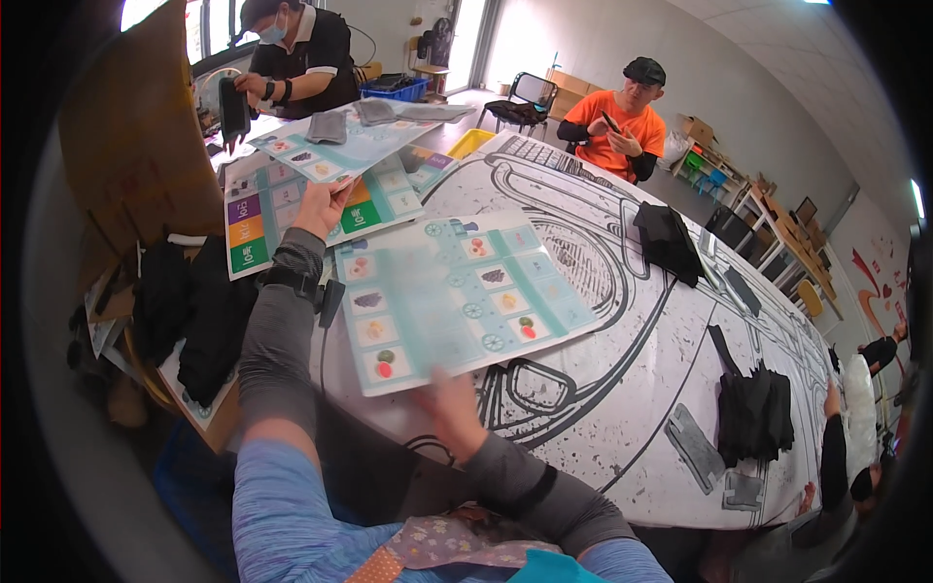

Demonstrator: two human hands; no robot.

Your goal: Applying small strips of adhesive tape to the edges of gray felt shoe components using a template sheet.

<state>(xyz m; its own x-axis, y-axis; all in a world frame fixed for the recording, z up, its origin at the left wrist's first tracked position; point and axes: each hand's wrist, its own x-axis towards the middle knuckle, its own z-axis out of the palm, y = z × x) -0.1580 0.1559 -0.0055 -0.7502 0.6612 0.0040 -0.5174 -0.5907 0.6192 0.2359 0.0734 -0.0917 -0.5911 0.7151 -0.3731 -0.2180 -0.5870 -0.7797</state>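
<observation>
My left hand (pixel 326 206) reaches to the upper left, its fingers closed at the near edge of a printed picture sheet (pixel 292 151). Grey folded cloths (pixel 328 127) lie on that sheet. Beneath it is another sheet (pixel 277 194) with purple, orange and green blocks along its side. A third sheet (pixel 418 321), pale teal with small fruit pictures and partly smeared by motion, lies in front of me. My right hand (pixel 452 413) is blurred beside this sheet's near edge; whether its fingers grip it I cannot make out.
The table has a cover (pixel 622 389) with black line drawings. Black cloth pieces (pixel 753 413) and grey strips (pixel 695 447) lie at right, more black cloth (pixel 666 241) farther back. Dark fabric (pixel 199 311) is heaped at left. Co-workers (pixel 622 121) are across the table, at far left and at the right edge.
</observation>
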